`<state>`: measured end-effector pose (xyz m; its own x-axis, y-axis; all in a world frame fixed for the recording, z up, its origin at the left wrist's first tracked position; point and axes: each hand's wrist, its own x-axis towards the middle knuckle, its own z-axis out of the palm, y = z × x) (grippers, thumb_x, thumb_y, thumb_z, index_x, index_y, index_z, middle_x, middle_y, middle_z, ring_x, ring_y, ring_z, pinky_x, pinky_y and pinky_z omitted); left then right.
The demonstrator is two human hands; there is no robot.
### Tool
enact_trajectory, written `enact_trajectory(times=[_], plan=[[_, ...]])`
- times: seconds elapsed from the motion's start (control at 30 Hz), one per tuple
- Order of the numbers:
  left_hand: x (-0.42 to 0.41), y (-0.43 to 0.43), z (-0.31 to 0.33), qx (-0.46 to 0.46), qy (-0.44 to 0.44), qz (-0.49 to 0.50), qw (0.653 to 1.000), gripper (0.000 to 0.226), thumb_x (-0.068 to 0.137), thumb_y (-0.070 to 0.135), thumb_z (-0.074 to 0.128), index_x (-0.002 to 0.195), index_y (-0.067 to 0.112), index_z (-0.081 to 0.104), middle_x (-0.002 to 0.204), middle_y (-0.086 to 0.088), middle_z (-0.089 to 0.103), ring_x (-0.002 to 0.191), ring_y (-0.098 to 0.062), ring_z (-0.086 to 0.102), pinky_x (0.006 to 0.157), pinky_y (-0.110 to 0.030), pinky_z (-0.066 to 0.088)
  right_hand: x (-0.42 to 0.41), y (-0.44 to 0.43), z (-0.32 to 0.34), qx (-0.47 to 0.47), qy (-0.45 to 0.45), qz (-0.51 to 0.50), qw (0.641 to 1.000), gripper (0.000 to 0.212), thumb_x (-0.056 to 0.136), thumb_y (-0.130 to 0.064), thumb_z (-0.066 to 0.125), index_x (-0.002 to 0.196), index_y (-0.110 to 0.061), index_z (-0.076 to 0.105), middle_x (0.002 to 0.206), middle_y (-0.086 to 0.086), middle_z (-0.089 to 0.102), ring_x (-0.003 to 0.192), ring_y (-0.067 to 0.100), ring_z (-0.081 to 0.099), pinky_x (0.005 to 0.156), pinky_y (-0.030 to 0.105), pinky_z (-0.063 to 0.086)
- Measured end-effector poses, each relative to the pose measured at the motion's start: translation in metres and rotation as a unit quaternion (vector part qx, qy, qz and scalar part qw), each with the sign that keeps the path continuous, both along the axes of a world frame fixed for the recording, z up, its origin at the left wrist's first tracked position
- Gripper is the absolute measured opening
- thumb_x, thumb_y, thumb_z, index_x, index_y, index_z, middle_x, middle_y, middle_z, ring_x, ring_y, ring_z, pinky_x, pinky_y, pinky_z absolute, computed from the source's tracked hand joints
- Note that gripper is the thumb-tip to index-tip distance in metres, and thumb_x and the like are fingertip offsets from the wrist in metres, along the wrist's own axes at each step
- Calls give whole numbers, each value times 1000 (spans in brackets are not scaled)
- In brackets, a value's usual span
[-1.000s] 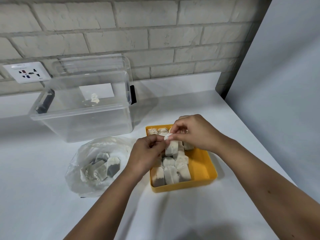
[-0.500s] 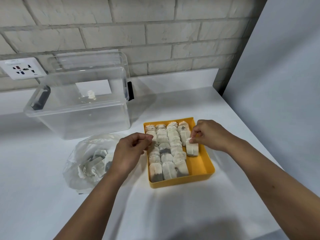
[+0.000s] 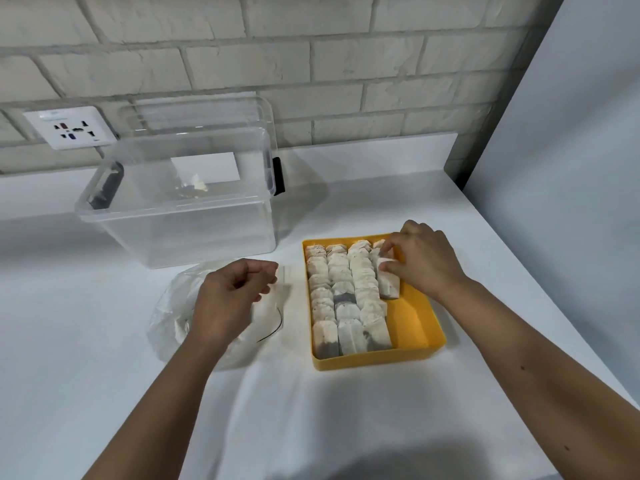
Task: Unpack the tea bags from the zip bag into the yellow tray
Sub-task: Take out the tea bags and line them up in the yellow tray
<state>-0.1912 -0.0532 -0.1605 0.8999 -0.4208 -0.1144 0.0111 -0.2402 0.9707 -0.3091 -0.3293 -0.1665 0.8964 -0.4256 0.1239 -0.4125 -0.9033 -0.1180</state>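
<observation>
1. The right hand (image 3: 420, 261) reaches in from the bench's near right side, forearm slanting toward the far left, wrist over the right wall of the shallow rectangular yellow plastic tray (image 3: 381, 358). Its knuckles face up and its fingers (image 3: 389, 266) curl down, pinched narrowly on the top end of one pale paper tea bag (image 3: 388, 280) at the tray's far right.
2. That tea bag lies with its long axis running near to far, parallel to the tray's long sides, its far end under the fingertips and its near end resting on the tray floor.
3. The rows of pale tea bags (image 3: 341, 299) fill the left and middle of the tray in three columns, overlapping like shingles, each bag's long axis along the tray's length. The near right part of the tray floor is bare.
4. The left hand (image 3: 227, 297) comes in from the near left, held over the crumpled clear plastic zip bag (image 3: 166, 320), which lies on the white bench (image 3: 104, 341) just beside the tray's left wall. Its fingers are loosely curled, thumb close to the forefinger, and I cannot tell whether they pinch the bag's film.
5. A clear plastic storage box (image 3: 180, 216) stands toward the bench's far edge, behind the zip bag.
</observation>
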Motion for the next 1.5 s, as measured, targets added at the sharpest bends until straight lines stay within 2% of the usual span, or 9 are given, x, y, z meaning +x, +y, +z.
enact_trajectory(times=[0.2, 0.43, 0.57, 0.67, 0.8, 1.0, 1.23, 1.37, 1.5], plan=[[20, 54, 15, 77, -90, 63, 991, 12, 91, 19, 69, 91, 28, 78, 84, 13, 75, 73, 6, 65, 67, -4, 46, 24, 64, 28, 174, -123, 91, 973, 21, 80, -39, 75, 98, -28, 72, 93, -7, 56, 87, 8, 53, 76, 26, 44], [15, 86, -17, 206, -224, 11, 952, 16, 89, 14, 72, 94, 28, 78, 84, 14, 75, 80, 2, 67, 73, -3, 41, 63, 154, 23, 324, -66, 199, 923, 12, 84, -18, 73, 95, -20, 77, 92, -7, 72, 73, 0, 58, 69, 8, 40], [15, 90, -38, 294, -324, -40, 898, 24, 89, 11, 68, 107, 25, 76, 94, 10, 78, 84, -10, 71, 111, -33, 33, 82, 184, 2, 295, 34, 228, 927, 21, 88, -12, 67, 107, -16, 74, 107, -1, 72, 97, 10, 64, 81, 10, 43], [15, 89, -39, 391, -321, -85, 859, 31, 91, 19, 61, 117, 34, 70, 108, 15, 73, 100, -5, 66, 111, -24, 8, 91, 190, -12, 244, 100, 212, 941, 28, 87, -11, 64, 114, -12, 70, 113, 6, 69, 107, 22, 61, 88, 26, 46], [20, 89, -41, 425, -280, -126, 852, 46, 86, 37, 68, 131, 37, 58, 123, 14, 64, 112, -4, 59, 112, -27, 9, 100, 187, -29, 180, 131, 192, 956, 34, 81, -22, 72, 109, -4, 64, 113, 11, 63, 108, 27, 57, 83, 31, 45], [29, 90, -56, 370, -247, -101, 890, 63, 72, 26, 82, 132, 24, 61, 131, 5, 59, 112, -20, 60, 105, -26, 33, 111, 188, -38, 184, 139, 187, 955, 65, 77, -36, 77, 132, -15, 52, 130, 6, 47, 116, 26, 53, 91, 32, 45], [24, 95, -50, 273, -156, -62, 947, 52, 76, 22, 84, 124, 19, 65, 117, 9, 61, 92, -11, 61, 85, -20, 45, 109, 185, -32, 221, 70, 169, 958, 16, 89, -23, 65, 100, -12, 68, 110, 4, 63, 102, 22, 59, 77, 25, 38], [17, 99, -41, 174, -139, -26, 974, 42, 82, 14, 79, 121, 23, 67, 113, 16, 66, 94, 4, 62, 81, -2, 42, 99, 183, -16, 243, -7, 191, 951, 12, 90, -23, 66, 94, -15, 74, 94, -1, 67, 89, 15, 60, 76, 23, 41], [18, 96, -32, 168, -149, -21, 974, 39, 84, 25, 79, 121, 27, 68, 106, 18, 69, 97, 3, 63, 83, -3, 42, 101, 189, 3, 238, -24, 232, 943, 12, 88, -23, 69, 96, -16, 75, 92, -3, 65, 85, 11, 57, 77, 22, 41]])
